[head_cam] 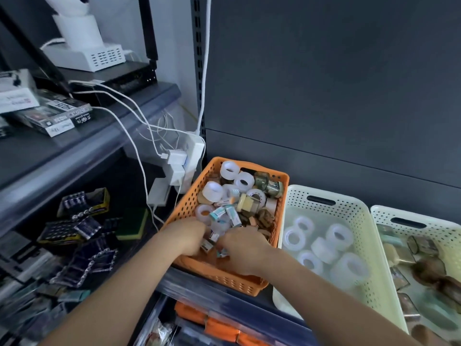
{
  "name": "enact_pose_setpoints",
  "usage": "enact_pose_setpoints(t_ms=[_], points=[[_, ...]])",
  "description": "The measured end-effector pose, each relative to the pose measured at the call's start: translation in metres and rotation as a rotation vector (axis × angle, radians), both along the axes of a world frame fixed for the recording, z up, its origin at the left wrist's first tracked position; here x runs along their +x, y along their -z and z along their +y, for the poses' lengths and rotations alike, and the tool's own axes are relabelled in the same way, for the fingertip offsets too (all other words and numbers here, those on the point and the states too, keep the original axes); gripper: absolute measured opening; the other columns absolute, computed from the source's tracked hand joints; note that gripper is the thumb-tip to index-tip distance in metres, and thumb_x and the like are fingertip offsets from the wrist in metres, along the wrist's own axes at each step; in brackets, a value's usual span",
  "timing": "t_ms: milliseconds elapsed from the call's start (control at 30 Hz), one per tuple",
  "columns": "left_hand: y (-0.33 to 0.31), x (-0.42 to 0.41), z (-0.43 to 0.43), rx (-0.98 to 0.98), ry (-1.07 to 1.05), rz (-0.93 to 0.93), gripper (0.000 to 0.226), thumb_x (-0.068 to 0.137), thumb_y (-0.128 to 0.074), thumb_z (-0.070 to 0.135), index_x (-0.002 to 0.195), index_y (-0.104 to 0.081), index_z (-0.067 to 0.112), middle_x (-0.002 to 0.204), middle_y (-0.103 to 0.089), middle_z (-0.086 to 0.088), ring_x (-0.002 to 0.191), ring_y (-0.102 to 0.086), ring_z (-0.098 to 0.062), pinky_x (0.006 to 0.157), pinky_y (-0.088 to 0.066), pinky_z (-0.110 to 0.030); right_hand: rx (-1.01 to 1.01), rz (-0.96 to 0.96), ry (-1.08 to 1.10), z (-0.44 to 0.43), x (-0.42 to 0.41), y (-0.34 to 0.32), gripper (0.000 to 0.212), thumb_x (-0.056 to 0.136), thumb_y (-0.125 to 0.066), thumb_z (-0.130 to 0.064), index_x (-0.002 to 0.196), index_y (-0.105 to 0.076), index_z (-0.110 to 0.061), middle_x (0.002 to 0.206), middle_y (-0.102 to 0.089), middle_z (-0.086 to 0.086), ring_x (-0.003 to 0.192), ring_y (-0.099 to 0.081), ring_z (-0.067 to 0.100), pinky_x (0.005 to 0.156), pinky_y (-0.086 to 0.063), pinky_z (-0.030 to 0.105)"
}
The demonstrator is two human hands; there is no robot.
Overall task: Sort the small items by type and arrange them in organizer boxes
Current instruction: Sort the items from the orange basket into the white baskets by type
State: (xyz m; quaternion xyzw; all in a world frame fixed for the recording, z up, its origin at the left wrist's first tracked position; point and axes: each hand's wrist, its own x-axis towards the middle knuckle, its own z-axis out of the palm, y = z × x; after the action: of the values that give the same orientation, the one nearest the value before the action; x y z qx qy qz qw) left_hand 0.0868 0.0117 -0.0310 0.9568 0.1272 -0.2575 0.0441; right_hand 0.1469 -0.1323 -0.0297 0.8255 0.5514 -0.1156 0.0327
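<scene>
Two hands in orange basket (189,203): left hand (185,237) and right hand (243,253) curl into the heap, hold unclear. Best gather only small boxes (219,214), leaving tape rolls (212,191).

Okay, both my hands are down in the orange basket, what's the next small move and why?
Probably lift out the small blue-and-white boxes bunched between the left hand and right hand. They lie mixed with tape rolls in the orange basket, while the pale basket beside it holds only tape rolls.
</scene>
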Motion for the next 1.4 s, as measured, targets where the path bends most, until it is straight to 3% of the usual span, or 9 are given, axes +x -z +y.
enact_pose_setpoints(t_ms=[133,233,367,567,700,967,1133,1300,1400], points=[[-0.001,0.0,0.002,-0.069,0.021,-0.082,0.047,0.084,-0.063,0.013,0.128,-0.05,0.023,0.111,-0.062,-0.004,0.092,-0.06,-0.019,0.074,-0.051,-0.03,-0.062,-0.109,0.062,0.016,-0.007,0.007,0.044,0.087,-0.052,-0.051,0.107,-0.061,-0.013,0.103,-0.06,0.009,0.093,-0.059,0.03,0.07,-0.041,0.04],[-0.001,-0.002,0.005,-0.127,0.014,-0.187,0.044,0.084,-0.06,0.007,0.123,-0.054,0.025,0.108,-0.063,0.0,0.083,-0.057,-0.013,0.061,-0.041,-0.022,-0.082,-0.153,0.1,0.023,-0.011,0.009,0.028,0.09,-0.055,-0.033,0.109,-0.059,-0.013,0.109,-0.06,0.009,0.096,-0.059,0.03,0.066,-0.038,0.035],[0.006,-0.003,0.009,-0.072,0.033,-0.295,0.046,0.087,-0.052,0.005,0.128,-0.052,0.025,0.111,-0.061,-0.004,0.099,-0.059,-0.021,0.079,-0.048,-0.032,-0.068,-0.141,0.157,0.024,-0.01,0.009,0.023,0.09,-0.056,-0.018,0.111,-0.057,-0.01,0.109,-0.059,0.008,0.098,-0.059,0.029,0.055,-0.03,0.03],[0.011,-0.002,0.013,-0.059,0.052,-0.226,0.048,0.081,-0.056,0.0,0.123,-0.05,0.021,0.102,-0.062,-0.005,0.091,-0.059,-0.022,0.068,-0.045,-0.032,-0.107,-0.156,0.134,0.027,-0.014,0.016,0.019,0.09,-0.054,-0.016,0.106,-0.062,-0.009,0.106,-0.061,0.009,0.093,-0.06,0.028,0.059,-0.04,0.031],[0.013,-0.002,0.014,-0.053,0.093,-0.184,0.046,0.082,-0.051,-0.002,0.124,-0.047,0.018,0.105,-0.062,-0.008,0.093,-0.06,-0.025,0.073,-0.05,-0.037,-0.118,-0.143,0.12,0.027,-0.013,0.019,0.019,0.09,-0.051,-0.009,0.104,-0.063,-0.01,0.103,-0.063,0.012,0.093,-0.061,0.029,0.06,-0.043,0.032],[0.008,0.001,0.012,-0.05,0.127,-0.102,0.026,0.08,-0.067,0.014,0.105,-0.061,0.014,0.101,-0.061,-0.006,0.089,-0.059,-0.023,0.064,-0.042,-0.031,-0.163,-0.073,0.039,0.013,-0.004,0.014,0.02,0.089,-0.052,-0.008,0.105,-0.063,-0.008,0.107,-0.062,0.012,0.099,-0.06,0.031,0.071,-0.051,0.037],[0.013,0.0,0.014,-0.139,0.1,-0.127,0.034,0.074,-0.074,0.024,0.105,-0.06,0.019,0.095,-0.064,-0.003,0.083,-0.061,-0.021,0.067,-0.051,-0.033,-0.143,0.06,-0.051,0.003,0.002,0.006,0.018,0.085,-0.06,-0.018,0.101,-0.065,-0.012,0.098,-0.065,0.01,0.093,-0.06,0.029,0.076,-0.051,0.037],[0.011,0.0,0.012,-0.173,0.085,-0.11,0.024,0.073,-0.076,0.025,0.079,-0.053,0.021,0.078,-0.054,0.003,0.071,-0.053,-0.016,0.052,-0.038,-0.026,-0.139,0.113,-0.094,-0.004,-0.002,0.001,0.024,0.09,-0.049,-0.009,0.109,-0.064,-0.016,0.096,-0.064,0.009,0.088,-0.059,0.028,0.071,-0.046,0.034],[0.009,0.0,0.012,-0.242,0.068,-0.146,0.023,0.076,-0.073,0.02,0.092,-0.058,0.025,0.083,-0.054,0.006,0.076,-0.053,-0.014,0.056,-0.04,-0.025,-0.128,0.133,-0.064,-0.006,-0.003,0.0,0.022,0.09,-0.05,-0.012,0.107,-0.063,-0.017,0.094,-0.065,0.008,0.086,-0.059,0.027,0.073,-0.052,0.037]])
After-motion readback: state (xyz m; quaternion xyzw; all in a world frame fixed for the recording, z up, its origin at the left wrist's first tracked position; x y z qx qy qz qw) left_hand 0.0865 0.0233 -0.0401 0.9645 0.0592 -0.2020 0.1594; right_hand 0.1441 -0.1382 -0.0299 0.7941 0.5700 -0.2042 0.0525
